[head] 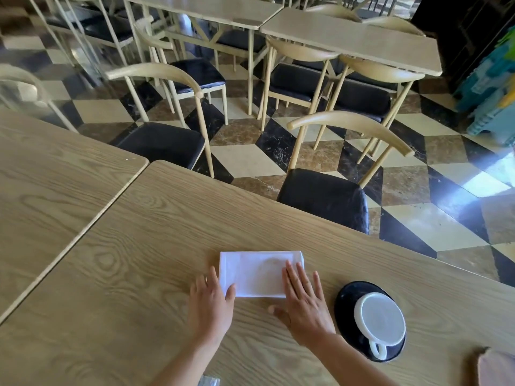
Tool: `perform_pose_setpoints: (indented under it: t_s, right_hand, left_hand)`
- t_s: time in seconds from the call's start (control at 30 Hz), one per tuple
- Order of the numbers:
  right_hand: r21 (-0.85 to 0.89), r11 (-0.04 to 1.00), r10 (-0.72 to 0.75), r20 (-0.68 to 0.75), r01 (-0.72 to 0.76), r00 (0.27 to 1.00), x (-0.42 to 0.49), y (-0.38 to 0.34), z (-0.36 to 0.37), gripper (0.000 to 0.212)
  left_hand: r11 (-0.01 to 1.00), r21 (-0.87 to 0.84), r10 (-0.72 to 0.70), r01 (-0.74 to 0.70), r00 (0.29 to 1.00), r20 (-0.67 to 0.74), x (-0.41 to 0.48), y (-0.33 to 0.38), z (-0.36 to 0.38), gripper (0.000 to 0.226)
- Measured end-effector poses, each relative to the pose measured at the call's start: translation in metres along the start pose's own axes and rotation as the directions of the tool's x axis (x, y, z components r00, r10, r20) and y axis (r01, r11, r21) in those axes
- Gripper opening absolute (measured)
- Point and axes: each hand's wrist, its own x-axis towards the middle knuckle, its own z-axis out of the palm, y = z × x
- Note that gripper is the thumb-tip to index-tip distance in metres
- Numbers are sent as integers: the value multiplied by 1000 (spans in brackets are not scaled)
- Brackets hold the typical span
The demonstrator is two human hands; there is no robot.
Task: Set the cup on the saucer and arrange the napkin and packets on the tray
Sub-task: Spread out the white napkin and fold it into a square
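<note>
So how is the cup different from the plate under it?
The cup is white; the saucer is black. The cup is smaller and sits on top, while the saucer is wider and lies on the table. The cup has a handle; the saucer has none. Both are round.

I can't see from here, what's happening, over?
Both hands flat, left hand and right hand on napkin. Cup on saucer. Nothing blocking.
</note>
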Motion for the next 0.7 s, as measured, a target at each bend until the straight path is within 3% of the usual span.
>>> perform_pose_setpoints:
  t_s: [0.17, 0.33, 0.4, 0.47, 0.6, 0.7]
  right_hand:
    - [11, 997, 80, 70, -81, 994, -6, 0, 1, 98]
    - [32, 997, 64, 84, -67, 994, -4, 3, 2, 101]
    - [39, 997, 61, 86, -65, 994, -4, 4, 2, 102]
    - [45, 997, 57, 88, -61, 994, -4, 5, 2, 102]
    - [46, 996, 69, 56, -72, 996, 0, 8, -4, 93]
    - [52, 993, 107, -2, -107, 994, 9, 8, -10, 87]
  left_hand:
    - [975, -27, -213, 221, 962, 171, 7, 10, -17, 39]
    - [928, -151, -305, 341, 926, 221, 16, 13, -19, 37]
    - [882, -234, -344, 409, 899, 272, 20, 12, -20, 31]
    - [838, -293, -373, 460, 875, 309, 23, 12, -23, 40]
    - [786, -410, -359, 463, 881, 308, 25, 13, -28, 44]
    - [649, -545, -386, 531, 847, 365, 21, 16, -31, 32]
